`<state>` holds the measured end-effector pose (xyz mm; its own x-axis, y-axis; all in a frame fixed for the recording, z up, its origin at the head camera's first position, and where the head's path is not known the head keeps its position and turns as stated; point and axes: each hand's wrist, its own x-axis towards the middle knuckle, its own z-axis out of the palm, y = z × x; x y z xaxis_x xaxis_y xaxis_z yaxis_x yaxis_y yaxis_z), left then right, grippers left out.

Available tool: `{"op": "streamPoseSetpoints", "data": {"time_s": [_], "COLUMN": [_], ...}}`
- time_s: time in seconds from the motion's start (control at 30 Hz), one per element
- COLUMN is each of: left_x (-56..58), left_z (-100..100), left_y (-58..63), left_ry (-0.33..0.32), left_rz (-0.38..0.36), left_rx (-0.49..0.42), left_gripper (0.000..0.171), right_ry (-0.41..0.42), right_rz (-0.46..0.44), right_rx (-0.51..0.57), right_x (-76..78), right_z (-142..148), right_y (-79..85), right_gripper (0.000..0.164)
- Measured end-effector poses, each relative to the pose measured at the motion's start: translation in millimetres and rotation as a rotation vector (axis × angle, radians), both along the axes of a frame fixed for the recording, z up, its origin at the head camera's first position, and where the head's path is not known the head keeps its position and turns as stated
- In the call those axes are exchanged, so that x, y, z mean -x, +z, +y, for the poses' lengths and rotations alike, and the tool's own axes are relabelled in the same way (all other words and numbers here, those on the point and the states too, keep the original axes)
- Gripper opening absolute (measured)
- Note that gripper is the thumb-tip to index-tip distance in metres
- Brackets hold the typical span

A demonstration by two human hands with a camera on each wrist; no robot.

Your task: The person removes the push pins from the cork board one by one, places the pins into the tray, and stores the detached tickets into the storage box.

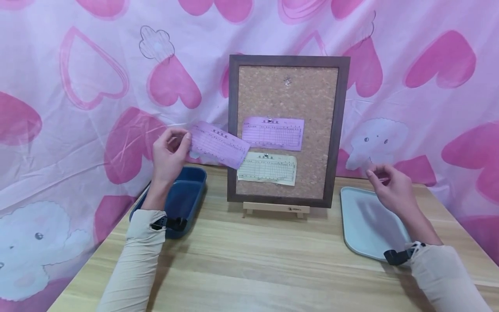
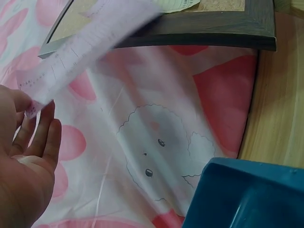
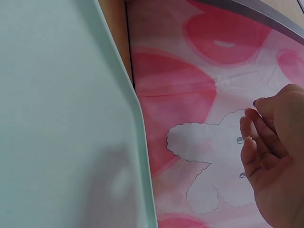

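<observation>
My left hand (image 1: 170, 154) pinches a purple printed slip (image 1: 220, 145) by its left end, held tilted in the air. The slip's right end overlaps the board's left edge in the head view. On the framed cork board (image 1: 315, 104), another purple slip (image 1: 273, 133) hangs from a silver pushpin (image 1: 270, 120). Below it a pale green slip (image 1: 267, 169) is pinned likewise. Over the light tray my right hand (image 1: 393, 188) has thumb and forefinger together on a tiny dark thing (image 3: 256, 102), seemingly a pushpin; most of it is hidden.
A dark blue tray (image 1: 200, 173) sits under my left forearm, and a pale blue-green tray (image 1: 351, 225) lies at the right. The board leans on a small wooden stand (image 1: 273, 207). Silver pins (image 1: 287, 81) cluster near its top. A pink patterned cloth hangs behind the table.
</observation>
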<state>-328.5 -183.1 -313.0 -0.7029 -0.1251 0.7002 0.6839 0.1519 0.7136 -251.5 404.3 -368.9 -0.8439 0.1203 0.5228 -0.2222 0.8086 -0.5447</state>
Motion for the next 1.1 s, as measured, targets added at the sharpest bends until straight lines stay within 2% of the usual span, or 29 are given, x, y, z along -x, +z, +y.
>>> {"op": "streamPoseSetpoints", "data": {"time_s": [0.2, 0.4, 0.63, 0.8, 0.9, 1.1], "left_x": [-0.6, -0.6, 3.0, 2.4, 1.3, 2.4], "left_z": [-4, -5, -4, -4, -5, -12], "left_y": [0.9, -0.9, -2.4, -2.9, -2.5, -2.6], "left_ry": [0.011, 0.014, -0.02, -0.045, -0.024, 0.061], "left_rz": [-0.04, -0.084, -0.041, -0.036, -0.05, -0.073], "left_rx": [-0.046, -0.013, 0.026, 0.036, 0.054, 0.112], "left_gripper": [0.024, 0.02, 0.019, 0.022, 0.023, 0.024], "right_ry": [0.046, 0.072, 0.09, 0.098, 0.102, 0.123], "right_rz": [-0.083, -0.157, -0.25, -0.291, -0.309, -0.332], "right_rx": [-0.05, -0.083, -0.079, -0.079, -0.081, -0.1], "right_x": [0.3, 2.8, 2.8, 3.0, 3.6, 3.4], "right_z": [4, 8, 11, 13, 16, 22], "right_y": [-1.5, -4.1, -6.6, -8.4, -9.2, -8.9], "right_gripper": [0.031, 0.03, 0.034, 0.036, 0.036, 0.031]}}
